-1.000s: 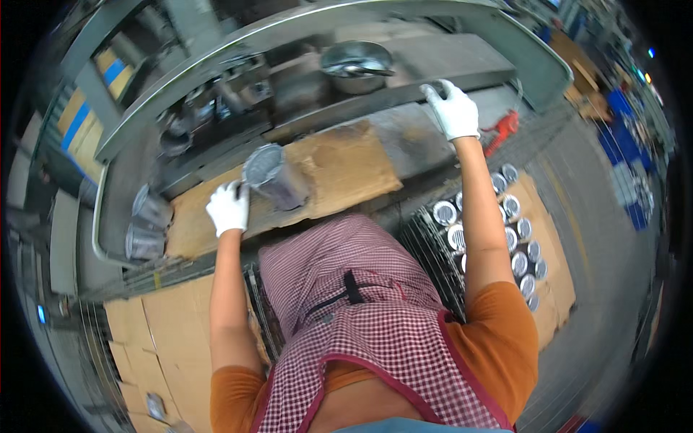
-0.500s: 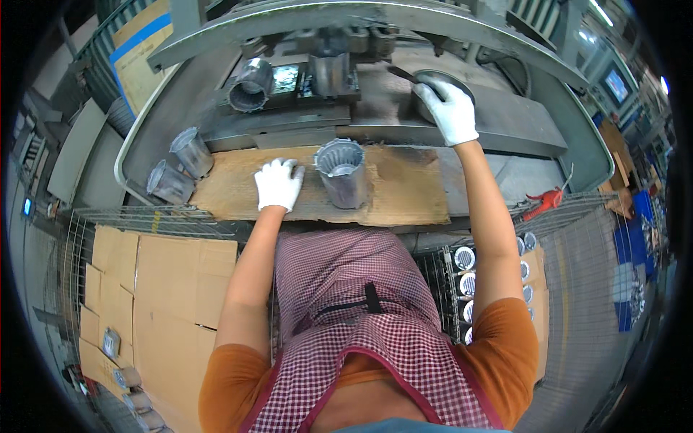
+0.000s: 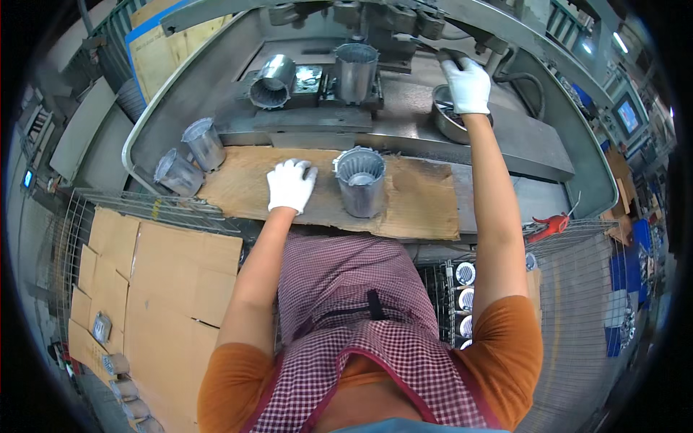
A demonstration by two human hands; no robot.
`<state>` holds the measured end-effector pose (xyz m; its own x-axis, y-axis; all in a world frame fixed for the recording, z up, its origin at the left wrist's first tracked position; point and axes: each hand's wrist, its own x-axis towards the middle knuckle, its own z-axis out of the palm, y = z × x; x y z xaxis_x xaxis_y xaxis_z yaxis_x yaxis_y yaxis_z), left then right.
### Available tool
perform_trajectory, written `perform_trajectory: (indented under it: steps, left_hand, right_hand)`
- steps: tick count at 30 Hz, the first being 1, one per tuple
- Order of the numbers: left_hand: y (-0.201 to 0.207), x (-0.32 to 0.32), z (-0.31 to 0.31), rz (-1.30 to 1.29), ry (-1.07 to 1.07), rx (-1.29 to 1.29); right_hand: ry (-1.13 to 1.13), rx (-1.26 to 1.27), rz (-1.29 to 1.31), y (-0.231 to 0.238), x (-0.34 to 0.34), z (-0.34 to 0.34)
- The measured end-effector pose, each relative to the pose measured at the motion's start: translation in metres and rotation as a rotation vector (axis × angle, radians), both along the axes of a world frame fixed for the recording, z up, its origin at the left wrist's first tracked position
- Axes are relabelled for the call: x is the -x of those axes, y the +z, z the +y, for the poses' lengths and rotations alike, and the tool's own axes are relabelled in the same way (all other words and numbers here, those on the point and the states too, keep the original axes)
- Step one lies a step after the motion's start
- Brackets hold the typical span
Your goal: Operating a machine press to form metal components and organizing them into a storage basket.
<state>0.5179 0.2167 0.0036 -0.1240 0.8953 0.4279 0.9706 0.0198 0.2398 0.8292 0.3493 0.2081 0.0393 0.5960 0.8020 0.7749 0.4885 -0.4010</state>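
My left hand [image 3: 290, 186], in a white glove, rests on the brown cardboard sheet [image 3: 422, 191] with its fingers spread and nothing in it. To its right a metal cup-shaped part [image 3: 362, 198] with a ribbed inside stands upright, apart from the hand. My right hand [image 3: 470, 88], gloved as well, is raised above a round metal bowl [image 3: 451, 128]. Its fingers close on a dark, brush-like tool [image 3: 452, 55], partly hidden and blurred. On the machine bed, one metal cup [image 3: 274, 79] lies tilted with its mouth towards me, and another metal cup [image 3: 356, 78] stands upright.
Two more metal cups [image 3: 204, 144] lean at the left edge of the machine tray. The machine's crossbar [image 3: 498, 36] spans the far side. A red-handled air gun [image 3: 550, 227] hangs at right. Wire carts flank me, with flattened cardboard [image 3: 170, 289] left and round parts [image 3: 465, 299] right.
My right hand has lifted up and away from the bowl with the dark tool. The machine's crossbar sits higher in the picture, exposing the upright cup. My left hand stays on the cardboard.
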Motion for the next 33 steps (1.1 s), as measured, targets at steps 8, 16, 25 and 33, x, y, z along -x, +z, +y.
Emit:
perform_trajectory:
  steps: [8, 16, 25, 33]
  left_hand:
    - [0.017, -0.014, -0.012, -0.864, -0.063, -0.119]
    - [0.081, -0.080, -0.049, -0.339, -0.237, 0.191]
    - [0.113, -0.123, -0.092, -0.116, -0.814, -0.320]
    - [0.135, -0.189, -0.109, -0.293, -1.166, -0.410]
  right_hand:
    - [-0.198, 0.298, -0.114, -0.030, -0.081, -0.008]
    - [-0.408, 0.533, -0.386, -0.082, -0.130, -0.049]
    - [0.031, 0.385, 0.246, -0.123, -0.138, -0.166]
    - [0.861, 0.871, 1.251, -0.176, -0.115, -0.271]
